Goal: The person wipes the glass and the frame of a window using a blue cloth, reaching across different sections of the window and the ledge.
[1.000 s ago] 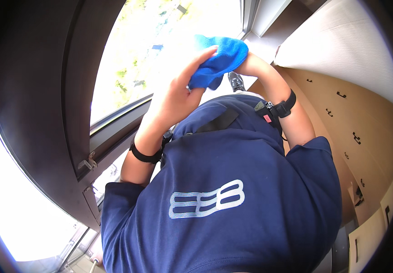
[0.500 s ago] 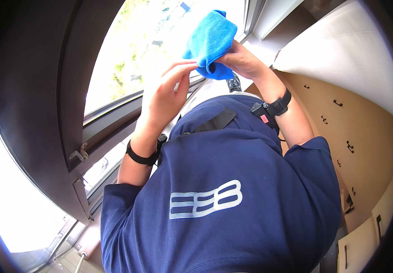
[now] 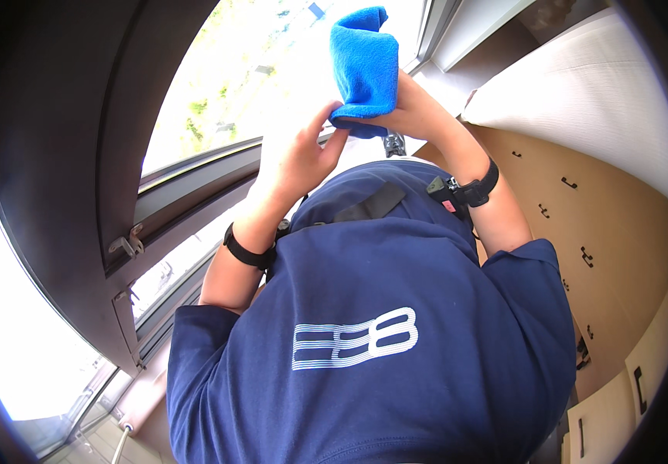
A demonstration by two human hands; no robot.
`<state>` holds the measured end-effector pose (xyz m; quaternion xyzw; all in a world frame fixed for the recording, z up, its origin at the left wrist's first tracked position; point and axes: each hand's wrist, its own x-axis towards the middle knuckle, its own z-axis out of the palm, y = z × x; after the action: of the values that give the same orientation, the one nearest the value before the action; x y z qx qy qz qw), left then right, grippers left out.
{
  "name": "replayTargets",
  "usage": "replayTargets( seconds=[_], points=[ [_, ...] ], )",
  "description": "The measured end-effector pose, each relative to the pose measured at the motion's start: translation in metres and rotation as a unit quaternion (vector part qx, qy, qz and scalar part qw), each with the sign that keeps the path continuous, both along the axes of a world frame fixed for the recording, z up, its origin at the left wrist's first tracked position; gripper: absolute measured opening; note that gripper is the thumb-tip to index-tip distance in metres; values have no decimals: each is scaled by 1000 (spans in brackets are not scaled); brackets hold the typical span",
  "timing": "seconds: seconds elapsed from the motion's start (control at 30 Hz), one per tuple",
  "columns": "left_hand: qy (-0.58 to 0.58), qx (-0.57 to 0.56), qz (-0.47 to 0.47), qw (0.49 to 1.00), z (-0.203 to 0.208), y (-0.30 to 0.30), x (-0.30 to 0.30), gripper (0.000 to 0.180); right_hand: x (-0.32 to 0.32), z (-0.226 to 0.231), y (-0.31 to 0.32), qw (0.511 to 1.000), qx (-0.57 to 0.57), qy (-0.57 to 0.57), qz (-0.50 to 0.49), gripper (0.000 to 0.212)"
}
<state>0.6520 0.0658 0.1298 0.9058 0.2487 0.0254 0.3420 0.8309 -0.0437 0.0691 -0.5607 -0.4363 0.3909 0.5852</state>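
A blue cloth (image 3: 369,69) with a fuzzy surface is held up in front of me, its top edge folded over. My right hand (image 3: 407,108) grips it from the right side, most of the fingers hidden behind the fabric. At the cloth's lower left corner, the thumb and forefinger of my left hand (image 3: 303,155) close on the edge. Dark straps with small devices circle both wrists.
To the left stands a dark window frame (image 3: 117,155) with a metal latch (image 3: 127,242); bright glass (image 3: 225,93) lies beyond the cloth. On the right are a white curtain-like fabric (image 3: 574,85), a tan surface with black hook-shaped marks (image 3: 581,185) and pale drawers (image 3: 604,417).
The cloth now hangs more upright and its lower edge has a fold. My left hand has shifted right and slightly down, its fingers meeting the cloth's corner.
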Motion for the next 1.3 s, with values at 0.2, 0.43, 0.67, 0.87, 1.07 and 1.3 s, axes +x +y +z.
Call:
replayTargets(
  seconds=[0.2,0.43,0.67,0.87,1.07,1.3],
  points=[
    [-224,-89,2,970,14,18,-20,14,41,-19,-25,973,-158,-166,8,53],
    [-169,-183,89,964,14,2,12,13,25,-13,-51,858,-160,-475,-112,32],
    [-164,-96,-287,939,50,-19,56,14,8,-34,-27,982,-161,-27,99,47],
    [-119,-29,-444,887,38,-35,67,22,-2,-5,-4,942,-9,314,115,39],
    [-102,14,-359,928,43,-14,68,28,21,-22,7,978,18,198,71,28],
    [-120,125,-160,972,53,39,28,40,44,-43,2,998,24,60,-17,14]
  ],
)
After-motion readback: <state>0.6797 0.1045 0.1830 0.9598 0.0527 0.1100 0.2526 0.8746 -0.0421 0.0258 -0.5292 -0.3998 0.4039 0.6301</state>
